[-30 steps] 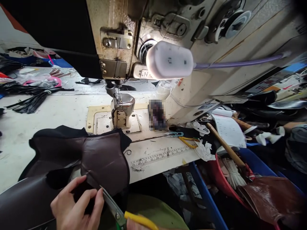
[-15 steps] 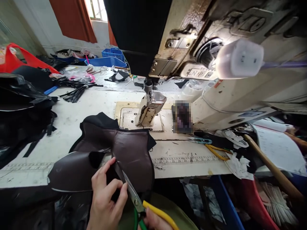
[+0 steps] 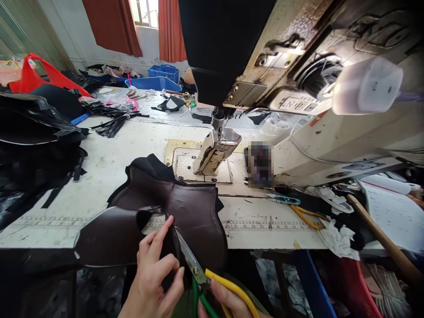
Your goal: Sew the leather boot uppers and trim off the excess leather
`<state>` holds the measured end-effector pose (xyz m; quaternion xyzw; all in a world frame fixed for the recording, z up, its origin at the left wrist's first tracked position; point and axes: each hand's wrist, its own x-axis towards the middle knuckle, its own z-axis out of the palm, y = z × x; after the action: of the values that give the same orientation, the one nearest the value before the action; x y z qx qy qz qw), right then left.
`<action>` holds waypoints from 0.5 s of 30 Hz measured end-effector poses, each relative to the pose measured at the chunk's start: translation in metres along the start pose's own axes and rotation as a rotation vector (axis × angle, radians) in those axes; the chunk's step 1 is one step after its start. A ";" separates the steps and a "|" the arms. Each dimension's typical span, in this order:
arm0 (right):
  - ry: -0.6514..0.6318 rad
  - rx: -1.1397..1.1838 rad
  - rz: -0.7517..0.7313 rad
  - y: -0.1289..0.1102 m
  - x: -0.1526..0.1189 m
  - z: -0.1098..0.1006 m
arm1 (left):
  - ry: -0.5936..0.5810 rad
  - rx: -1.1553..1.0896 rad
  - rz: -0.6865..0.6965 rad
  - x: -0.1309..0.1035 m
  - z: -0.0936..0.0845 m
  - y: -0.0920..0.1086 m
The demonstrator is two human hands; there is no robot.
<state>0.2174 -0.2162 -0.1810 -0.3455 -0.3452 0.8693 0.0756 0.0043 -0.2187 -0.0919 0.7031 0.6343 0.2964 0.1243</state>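
A dark brown leather piece with black lining (image 3: 195,212) lies over the table's front edge, part of it hanging toward my lap. My left hand (image 3: 159,269) is at its inner edge, index finger stretched onto the leather and the other fingers curled; whether they pinch any material is hidden. My right hand (image 3: 228,300) holds scissors (image 3: 194,265) with yellow and green handles. Their blades point up and left, at the leather's inner edge just right of my left fingers. Beyond the leather stands the sewing machine's post (image 3: 215,152), under the needle area.
Black pieces (image 3: 39,145) are heaped at the left. The machine head (image 3: 245,57) overhangs the upper right. Small blue snips (image 3: 286,198), yellow-handled scissors (image 3: 306,217), crumpled white scraps (image 3: 339,238) and a wooden stick (image 3: 380,234) lie right. Blue and red bins sit below.
The whole view has shifted, with the scene sitting further right. The scissor blades look closer together, and both hands remain by the leather's inner edge.
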 end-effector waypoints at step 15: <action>-0.025 0.003 0.096 -0.042 -0.023 0.006 | -0.110 -0.001 0.072 -0.007 -0.013 -0.004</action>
<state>0.2263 -0.1964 -0.1383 -0.3509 -0.3279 0.8766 0.0300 -0.0067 -0.2270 -0.0860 0.7407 0.6006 0.2618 0.1484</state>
